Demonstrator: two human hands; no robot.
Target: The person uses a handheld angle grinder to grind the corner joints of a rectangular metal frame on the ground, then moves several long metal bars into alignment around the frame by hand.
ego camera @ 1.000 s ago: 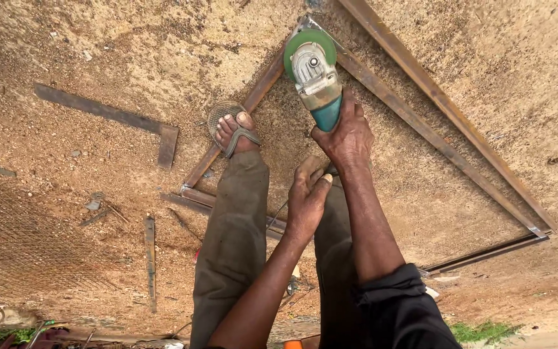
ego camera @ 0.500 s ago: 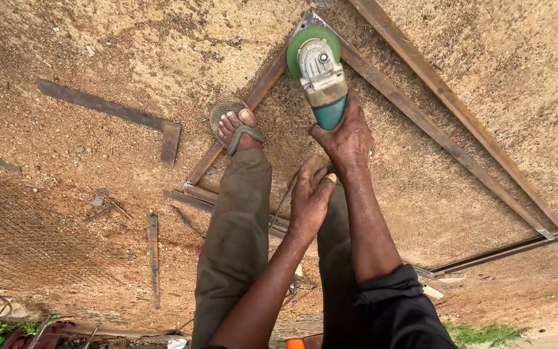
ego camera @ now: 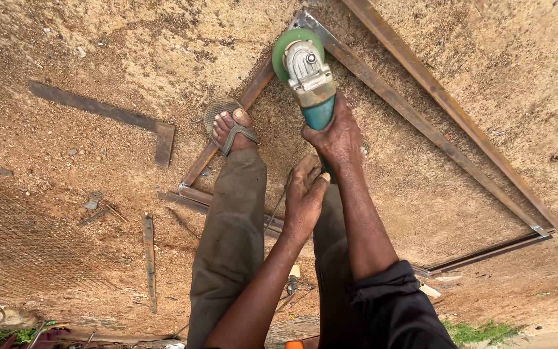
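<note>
Up front, the right hand (ego camera: pixel 337 136) is clenched around the teal body of an angle grinder (ego camera: pixel 308 81), gripping it from behind so the tool juts away from the person. Its grey gear head and green disc guard lie beyond the knuckles, hovering at or just over the top corner of a rusty metal frame (ego camera: pixel 421 123); whether the disc touches the steel cannot be told. The left hand (ego camera: pixel 305 200) sits just below and behind the right one, fingers loosely curled with the thumb raised. It seems to hold the thin cord that trails down from the grinder, though the grasp itself is not clear. Under both forearms run the person's legs in dusty olive trousers (ego camera: pixel 230 245), and the left foot, in a worn sandal (ego camera: pixel 227 129), stands on the frame's left bar. Sandy ground (ego camera: pixel 66 52) spreads all around. Well to the left lies a separate L-shaped steel piece (ego camera: pixel 117 116), and wire mesh (ego camera: pixel 27 245) covers the lower left.
</note>
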